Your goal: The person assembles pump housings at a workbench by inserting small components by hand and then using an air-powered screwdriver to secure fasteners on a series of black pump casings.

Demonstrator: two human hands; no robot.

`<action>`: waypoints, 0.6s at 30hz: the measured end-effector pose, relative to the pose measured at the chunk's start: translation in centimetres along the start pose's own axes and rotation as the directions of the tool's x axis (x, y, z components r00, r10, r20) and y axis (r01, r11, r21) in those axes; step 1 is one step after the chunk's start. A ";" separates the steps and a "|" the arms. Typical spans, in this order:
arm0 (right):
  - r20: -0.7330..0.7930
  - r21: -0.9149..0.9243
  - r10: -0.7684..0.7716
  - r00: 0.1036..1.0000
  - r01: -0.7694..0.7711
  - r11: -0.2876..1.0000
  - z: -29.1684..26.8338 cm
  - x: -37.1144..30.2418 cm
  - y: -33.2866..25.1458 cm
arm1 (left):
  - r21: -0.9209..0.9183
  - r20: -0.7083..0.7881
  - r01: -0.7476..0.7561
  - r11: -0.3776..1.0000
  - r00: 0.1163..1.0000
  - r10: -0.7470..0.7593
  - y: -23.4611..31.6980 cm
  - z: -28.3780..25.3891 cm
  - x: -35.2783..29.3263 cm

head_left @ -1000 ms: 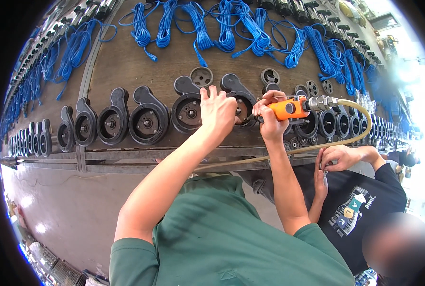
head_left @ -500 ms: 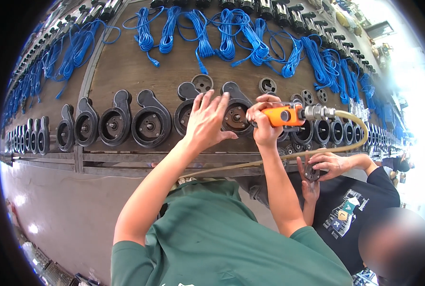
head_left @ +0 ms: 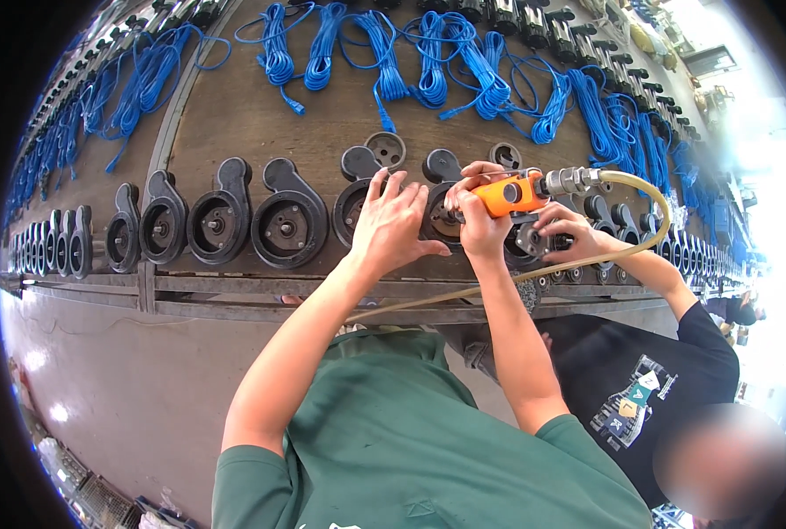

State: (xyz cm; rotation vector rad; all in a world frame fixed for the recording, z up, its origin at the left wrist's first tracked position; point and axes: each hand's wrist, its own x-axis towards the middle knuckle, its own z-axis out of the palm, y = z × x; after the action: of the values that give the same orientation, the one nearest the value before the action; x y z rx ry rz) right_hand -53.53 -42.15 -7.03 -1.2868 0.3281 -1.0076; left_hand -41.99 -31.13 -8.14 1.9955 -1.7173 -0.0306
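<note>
My right hand [head_left: 484, 225] is wrapped round an orange air tool [head_left: 506, 196] with a metal coupling and a tan hose [head_left: 658, 198]. The tool lies almost level above a black round housing with an upright lobe [head_left: 443, 166]; my hand hides most of that housing's bowl. Over the gap between this housing and the black housing on its left [head_left: 351, 212] is my left hand [head_left: 393, 219], fingers stretched and thumb out, holding nothing. Its fingertips reach the housings' rims; I cannot tell how firmly they touch.
More black housings [head_left: 289, 225] line the table's front edge. Loose grey discs [head_left: 387, 150] lie behind them. Bundled blue cables [head_left: 375, 53] cover the table's far side. At right, a co-worker's hand [head_left: 574, 231] holds a grey round part [head_left: 534, 240] close to my tool.
The co-worker's grey part has moved up from in front of the table to over the row of housings. My right hand and the tool have shifted slightly left; my left hand stays spread.
</note>
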 end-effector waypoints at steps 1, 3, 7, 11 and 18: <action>0.003 -0.005 0.007 1.000 -0.007 1.000 -0.1 0.0 -0.1 | -0.006 0.004 0.003 1.000 1.000 -0.003 0.1 -0.1 0.1; 0.015 -0.028 0.006 1.000 -0.006 1.000 -0.1 -0.1 -0.3 | -0.012 0.009 0.007 1.000 1.000 -0.007 0.1 -0.1 0.3; 0.027 -0.053 0.018 0.999 -0.017 0.998 0.3 0.0 0.2 | -0.017 0.000 0.011 1.000 1.000 -0.011 0.0 -0.2 0.4; 0.085 -0.189 0.040 0.996 -0.023 0.982 0.5 0.0 0.2 | 0.000 0.049 0.041 0.999 0.998 -0.041 0.0 -0.3 0.4; 0.142 -0.353 -0.030 0.989 0.079 0.932 -0.3 -0.1 1.5 | -0.029 0.017 0.024 0.999 1.000 -0.023 -0.5 0.2 0.1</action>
State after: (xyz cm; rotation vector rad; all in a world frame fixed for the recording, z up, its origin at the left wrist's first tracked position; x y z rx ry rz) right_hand -53.12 -42.31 -8.54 -1.6941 0.3860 -0.9282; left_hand -41.63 -31.30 -8.47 1.9998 -1.6943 -0.0796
